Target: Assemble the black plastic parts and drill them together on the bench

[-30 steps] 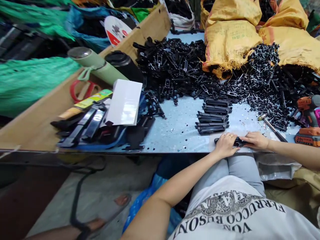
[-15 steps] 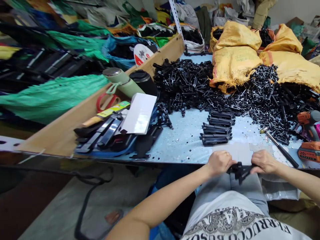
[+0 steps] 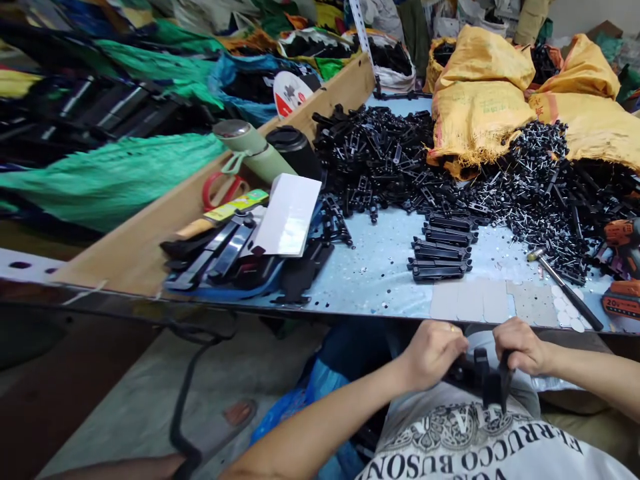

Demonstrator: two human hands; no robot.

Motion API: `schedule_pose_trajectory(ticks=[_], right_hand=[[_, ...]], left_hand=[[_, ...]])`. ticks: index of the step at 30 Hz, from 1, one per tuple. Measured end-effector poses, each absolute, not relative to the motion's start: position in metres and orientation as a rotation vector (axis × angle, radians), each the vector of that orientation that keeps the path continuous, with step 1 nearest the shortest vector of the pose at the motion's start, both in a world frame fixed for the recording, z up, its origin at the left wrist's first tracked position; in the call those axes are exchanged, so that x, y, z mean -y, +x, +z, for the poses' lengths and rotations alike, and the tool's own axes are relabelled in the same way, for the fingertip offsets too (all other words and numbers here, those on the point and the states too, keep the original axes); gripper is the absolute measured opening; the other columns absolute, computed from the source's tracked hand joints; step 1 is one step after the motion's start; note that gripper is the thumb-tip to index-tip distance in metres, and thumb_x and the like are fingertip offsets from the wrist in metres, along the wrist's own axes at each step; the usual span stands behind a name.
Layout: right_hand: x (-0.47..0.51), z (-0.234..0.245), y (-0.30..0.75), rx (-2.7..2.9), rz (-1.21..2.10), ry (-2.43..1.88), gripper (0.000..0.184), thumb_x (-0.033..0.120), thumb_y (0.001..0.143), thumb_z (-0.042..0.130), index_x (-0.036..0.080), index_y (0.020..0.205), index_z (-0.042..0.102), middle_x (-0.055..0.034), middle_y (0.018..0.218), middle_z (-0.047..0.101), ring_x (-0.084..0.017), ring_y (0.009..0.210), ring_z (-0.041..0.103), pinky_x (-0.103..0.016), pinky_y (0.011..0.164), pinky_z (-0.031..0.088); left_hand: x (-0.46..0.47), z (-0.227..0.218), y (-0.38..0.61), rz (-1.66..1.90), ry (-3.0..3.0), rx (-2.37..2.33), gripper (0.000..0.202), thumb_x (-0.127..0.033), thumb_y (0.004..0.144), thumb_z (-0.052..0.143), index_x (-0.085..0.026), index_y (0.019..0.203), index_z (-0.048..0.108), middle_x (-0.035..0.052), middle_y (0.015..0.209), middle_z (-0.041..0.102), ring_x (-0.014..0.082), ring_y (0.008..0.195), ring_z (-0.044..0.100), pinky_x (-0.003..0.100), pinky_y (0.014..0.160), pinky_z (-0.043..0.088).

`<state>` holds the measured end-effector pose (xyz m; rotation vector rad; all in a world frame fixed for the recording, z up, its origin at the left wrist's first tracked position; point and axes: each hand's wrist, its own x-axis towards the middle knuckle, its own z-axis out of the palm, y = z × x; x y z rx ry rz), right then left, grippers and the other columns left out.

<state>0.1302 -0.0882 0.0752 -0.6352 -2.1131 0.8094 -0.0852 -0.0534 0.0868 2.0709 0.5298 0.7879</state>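
Observation:
Over my lap, just below the table's front edge, a black plastic part (image 3: 487, 380) is held between both hands. My left hand (image 3: 434, 352) is closed round its left end, with the thumb on top. On the other end, the fingers of my right hand (image 3: 521, 345) are wrapped. Short arms or tabs stick out of the part's middle; its exact kind I cannot make out. Beyond my hands, several black plastic assemblies (image 3: 443, 269) lie in a stacked row on the blue tabletop (image 3: 370, 267). Pale flat pieces (image 3: 470, 300) line the table edge in front of me.
A hammer (image 3: 565, 290) and an orange cordless drill (image 3: 620, 297) lie at the right. Behind them spreads a heap of black parts and screws (image 3: 530, 193), below yellow sacks (image 3: 480, 120). At the left are a tool tray (image 3: 235, 293), a green flask (image 3: 255, 150) and a wooden side board (image 3: 125, 247).
My hands and the black part have come down and closer to my body, off the table edge. The part has turned, so its arms show more. The view has shifted slightly.

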Motion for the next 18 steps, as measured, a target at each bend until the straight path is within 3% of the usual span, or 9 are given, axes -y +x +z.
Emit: schedule_pose_trajectory(ticks=[5,9,12,16,18], right_hand=[[0.071,0.061,0.145,2.118,0.808,-0.977,0.062,0.057,0.094,0.009,0.018,0.062,0.046,-0.0003,0.050,0.047,-0.010,0.046,0.044,-0.023,0.047,0.033],[0.057,0.058,0.160,2.515,0.522,-1.245,0.065,0.064,0.091,0.011,0.017,0.066,0.050,-0.0051,0.058,0.055,-0.014,0.052,0.050,-0.025,0.051,0.032],[0.050,0.060,0.164,2.733,0.288,-1.497,0.059,0.060,0.093,0.020,0.016,0.072,0.054,-0.0080,0.065,0.060,-0.015,0.055,0.052,-0.026,0.053,0.029],[0.052,0.070,0.162,2.751,0.257,-1.362,0.061,0.060,0.093,0.016,0.016,0.071,0.053,-0.0064,0.061,0.056,-0.014,0.050,0.047,-0.026,0.050,0.027],[0.062,0.078,0.158,2.655,0.355,-1.112,0.065,0.061,0.092,0.010,0.017,0.065,0.049,-0.0035,0.055,0.051,-0.012,0.048,0.043,-0.026,0.048,0.026]], left_hand=[[0.015,0.074,-0.092,0.482,2.236,-0.919,0.058,-0.046,0.096,0.023,-0.014,0.061,0.058,0.0018,0.055,0.056,0.0109,0.054,0.054,0.023,0.058,0.043],[0.004,0.065,-0.091,0.404,2.283,-1.048,0.031,-0.039,0.090,0.048,-0.013,0.103,0.059,0.0061,0.099,0.062,0.0162,0.086,0.060,0.034,0.076,0.051],[0.000,0.062,-0.088,0.404,2.290,-1.036,0.037,-0.035,0.088,0.054,-0.015,0.118,0.051,0.0090,0.117,0.055,0.0199,0.100,0.057,0.041,0.083,0.050],[0.001,0.065,-0.092,0.436,2.326,-0.935,0.036,-0.036,0.088,0.054,-0.015,0.116,0.052,0.0085,0.115,0.056,0.0194,0.098,0.057,0.040,0.082,0.051],[0.010,0.069,-0.097,0.449,2.351,-0.859,0.032,-0.042,0.090,0.047,-0.014,0.102,0.058,0.0062,0.098,0.061,0.0157,0.085,0.060,0.034,0.076,0.051]])
